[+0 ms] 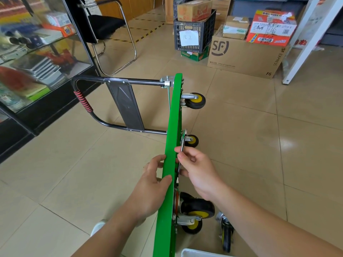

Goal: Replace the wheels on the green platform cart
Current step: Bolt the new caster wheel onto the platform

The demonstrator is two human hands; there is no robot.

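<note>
On the tan tiled floor [259,145] the green metal platform cart [171,127] stands on edge, the left hand [148,184] curling its fingers over the upper edge, while the right hand [196,169] pinches a slim silver wrench [181,151] against the underside.

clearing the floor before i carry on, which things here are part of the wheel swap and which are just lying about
Job in hand: green platform cart, its mounted wheels, wrench held in the right hand, left hand gripping the cart's edge, loose caster on the floor.

Lying about: black chair, black crate, SF box, glass cabinet.
</note>
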